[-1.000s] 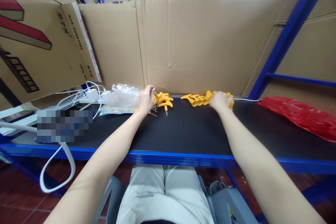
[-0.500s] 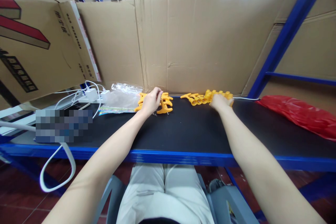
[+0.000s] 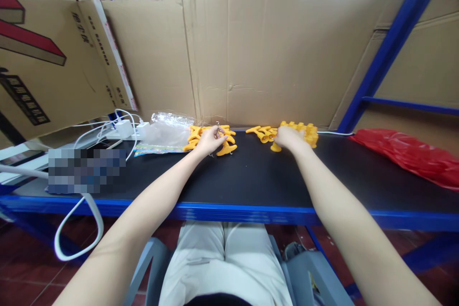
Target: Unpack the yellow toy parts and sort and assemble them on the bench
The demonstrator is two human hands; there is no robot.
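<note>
My left hand point(image 3: 211, 142) is closed in a pinch above a pile of orange-yellow plastic pieces point(image 3: 226, 149) with curved, horn-like ends. A thin metal wire shows just above its fingertips, but what they pinch is too small to make out. Tiny metal hooks lie by the pile. My right hand point(image 3: 289, 137) is closed around a yellow plastic piece with a flared cup end point(image 3: 276, 147), which points down at the black tabletop. Just left of that hand lie similar yellow pieces point(image 3: 263, 134) in a row. Behind and right of it is a block of yellow cups point(image 3: 311, 136).
A clear plastic bag point(image 3: 165, 133) lies left of the pile. Further left are white chargers and cables point(image 3: 124, 129) and a blurred-out item point(image 3: 86, 169). A red plastic bag point(image 3: 409, 155) lies at right. Cardboard point(image 3: 272, 57) walls the back; a blue edge point(image 3: 247, 213) runs along the front.
My right hand has moved left from the yellow cups to the row and now grips a cup-ended piece, its cup tipped down. My left hand has shifted slightly at the pile, still pinched.
</note>
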